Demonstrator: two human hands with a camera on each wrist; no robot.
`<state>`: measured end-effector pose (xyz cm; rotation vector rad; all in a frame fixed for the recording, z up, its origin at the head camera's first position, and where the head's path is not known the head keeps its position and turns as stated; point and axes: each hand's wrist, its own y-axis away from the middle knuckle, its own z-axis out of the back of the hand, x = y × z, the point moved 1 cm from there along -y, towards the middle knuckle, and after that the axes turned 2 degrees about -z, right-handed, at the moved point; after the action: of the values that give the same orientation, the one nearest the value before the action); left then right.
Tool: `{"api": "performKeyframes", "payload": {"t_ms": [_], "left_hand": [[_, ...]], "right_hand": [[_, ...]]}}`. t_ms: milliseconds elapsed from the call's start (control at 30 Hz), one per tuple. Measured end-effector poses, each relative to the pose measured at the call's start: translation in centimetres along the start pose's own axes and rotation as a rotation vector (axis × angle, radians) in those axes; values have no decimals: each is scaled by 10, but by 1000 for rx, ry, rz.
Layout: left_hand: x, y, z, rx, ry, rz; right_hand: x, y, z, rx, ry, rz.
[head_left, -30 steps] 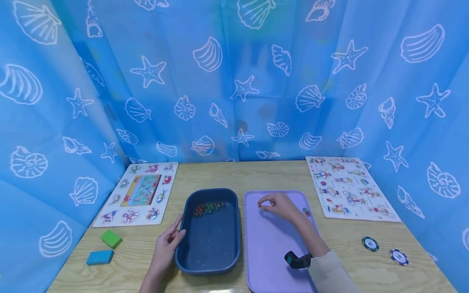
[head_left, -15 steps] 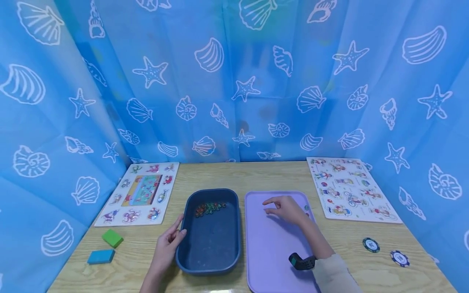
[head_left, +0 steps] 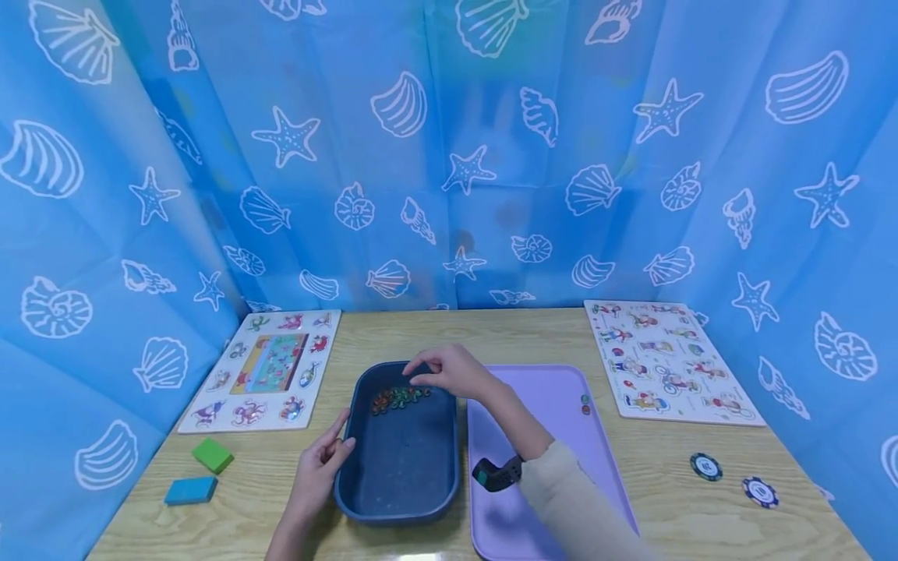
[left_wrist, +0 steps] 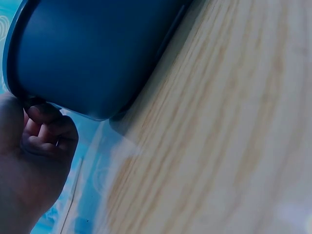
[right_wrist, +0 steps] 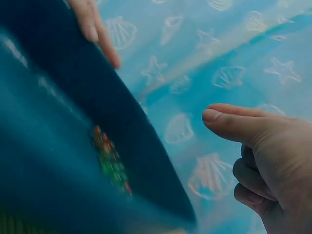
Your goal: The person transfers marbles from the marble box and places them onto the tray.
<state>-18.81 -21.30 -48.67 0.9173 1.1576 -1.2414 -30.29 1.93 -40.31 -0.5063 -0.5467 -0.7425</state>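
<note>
My left hand point(head_left: 319, 467) grips the left wall of a deep dark-blue bin point(head_left: 403, 467); in the left wrist view its fingers bend against the bin's outside. A cluster of small red and green glassy marbles point(head_left: 398, 399) lies at the bin's far end. Over that far end is my right hand point(head_left: 452, 370), thumb and forefinger stretched out slightly apart, with nothing visible between them. The right wrist view shows its other fingers folded under. To the right, a flat lilac tray point(head_left: 519, 436) bears a green marble point(head_left: 585, 398) and a red marble point(head_left: 585, 410) near its right edge.
Picture puzzle boards stand at the far left point(head_left: 259, 374) and far right point(head_left: 669, 362). A green block point(head_left: 213, 455) and a blue block point(head_left: 191, 490) lie at left. Two poker chips point(head_left: 705, 466) are at right. A shell-patterned curtain point(head_left: 449, 156) closes off the back.
My right hand held a small red marble over the tray, then parted its fingers there. It has since swung left over the bin. My left hand keeps its place on the bin.
</note>
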Motion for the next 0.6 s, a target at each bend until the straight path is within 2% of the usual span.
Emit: {"api": "performKeyframes", "payload": {"t_ms": [133, 267, 433, 600], "left_hand": [[1, 0, 0, 5, -3, -10], [2, -1, 1, 2, 5, -31], [2, -1, 0, 11, 9, -75], [-6, 1, 1, 25, 29, -36]], "right_hand": [[10, -22, -19, 97, 52, -9], [4, -35, -35, 175, 148, -32], [-11, -40, -44, 238, 244, -61], [-19, -42, -48, 291, 323, -60]]}}
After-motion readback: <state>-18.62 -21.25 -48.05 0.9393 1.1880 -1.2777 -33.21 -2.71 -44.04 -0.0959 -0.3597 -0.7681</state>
